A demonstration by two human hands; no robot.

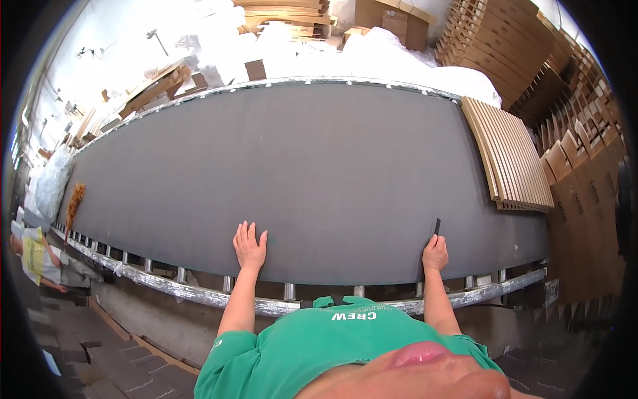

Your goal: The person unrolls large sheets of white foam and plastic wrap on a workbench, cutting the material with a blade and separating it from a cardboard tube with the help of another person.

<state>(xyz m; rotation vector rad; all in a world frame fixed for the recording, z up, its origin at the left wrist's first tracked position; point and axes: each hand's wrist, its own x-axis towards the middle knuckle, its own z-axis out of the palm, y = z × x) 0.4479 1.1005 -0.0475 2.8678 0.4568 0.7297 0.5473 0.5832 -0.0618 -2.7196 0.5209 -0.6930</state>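
Dark grey, smooth: a long work surface (319, 166) spans the view, metal rollers (290, 290) and a scuffed rail (193, 290) along its near edge. Wearer's green shirt (286, 339) sits close to that rail, presumably for reach over it.

Left hand (250, 247): palm down, fingers a little spread, holding nothing. Seems to rest on the surface just inside the near edge, perhaps for steadiness.

Right hand (435, 255): well apart from the left, fingers closed round a slim black tool (436, 227). Tool's end sticks out past the grip, over the surface, pointing away from the body, which likely keeps it clear of the other hand. Exact kind: cannot tell.

Right end: pale tan slats (512, 159) lie side by side in a layered stack, probably set there to stay near the right hand.

Left end: fluffy brown duster (76, 199) by the edge, apparently out of the hands' way; clear plastic (53, 179) just beyond. Co-worker (33, 256) past that end.

Far side: white wrapping (399, 56) heaped behind the frame; cardboard stacks (498, 46) upper right.
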